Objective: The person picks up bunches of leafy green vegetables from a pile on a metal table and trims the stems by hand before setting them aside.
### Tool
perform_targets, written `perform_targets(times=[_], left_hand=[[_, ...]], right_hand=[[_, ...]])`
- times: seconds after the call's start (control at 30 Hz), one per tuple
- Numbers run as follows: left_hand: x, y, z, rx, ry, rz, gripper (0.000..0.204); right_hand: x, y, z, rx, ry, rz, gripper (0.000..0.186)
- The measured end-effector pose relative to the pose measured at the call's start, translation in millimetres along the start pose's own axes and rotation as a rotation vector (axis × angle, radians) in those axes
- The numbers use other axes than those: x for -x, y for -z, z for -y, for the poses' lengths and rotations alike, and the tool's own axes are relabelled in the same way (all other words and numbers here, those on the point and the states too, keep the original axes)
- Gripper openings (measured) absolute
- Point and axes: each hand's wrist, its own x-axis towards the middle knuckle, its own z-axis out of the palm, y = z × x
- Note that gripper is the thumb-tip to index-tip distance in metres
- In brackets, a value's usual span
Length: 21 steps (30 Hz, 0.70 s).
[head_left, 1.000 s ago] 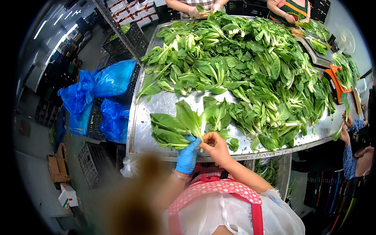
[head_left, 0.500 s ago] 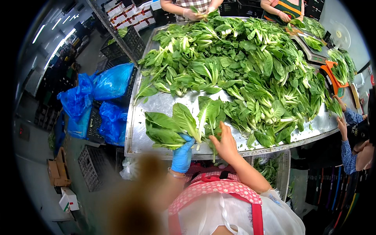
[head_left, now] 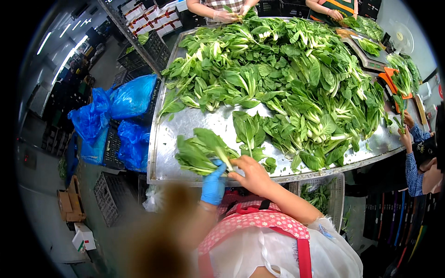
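Note:
Blue-gloved, my left hand (head_left: pixel 213 185) is closed around a bunch of leafy greens (head_left: pixel 199 153) above the near edge of the steel table (head_left: pixel 167 134). Bare, my right hand (head_left: pixel 250 173) has its fingers closed at the pale stem end of that bunch, beside my left fingertips. Just past my hands another plant (head_left: pixel 248 129) lies on the metal, at the front of a big heap of similar greens (head_left: pixel 282 69). My left thumb rests against the stems; exactly what my right fingertips pinch is partly hidden.
Two co-workers (head_left: pixel 222 14) handle greens across the table; another's hands (head_left: pixel 405 139) work at the right. A scale (head_left: pixel 366 55) and orange holder (head_left: pixel 389 81) sit right, blue bags (head_left: pixel 132 95) on crates left. A crate of greens (head_left: pixel 315 199) is below the table edge.
Half a second ago my right hand was raised off the bunch by the plant beyond; it has since moved down-left onto the bunch's stem end. The bunch has tilted and dropped slightly.

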Motion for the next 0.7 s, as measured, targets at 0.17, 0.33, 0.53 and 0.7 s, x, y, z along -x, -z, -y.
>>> perform_targets(times=[0.17,0.33,0.53,0.7], left_hand=[[-4.4,10.7,-26.8,0.153,-0.029,-0.038,0.025],[-8.2,1.4,-31.0,0.172,0.004,0.002,0.032],[-22.4,11.6,-28.6,0.088,-0.063,0.054,0.039],[-22.1,20.3,-26.6,0.085,0.079,0.171,0.037]], right_hand=[[0.5,4.8,-31.6,0.37,-0.32,-0.017,0.086],[-32.3,-53.6,-50.4,0.356,-0.139,0.043,0.076],[-49.6,-42.6,-36.5,-0.027,0.043,-0.063,0.046],[-38.6,-21.4,-7.0,-0.221,0.093,-0.077,0.039]])
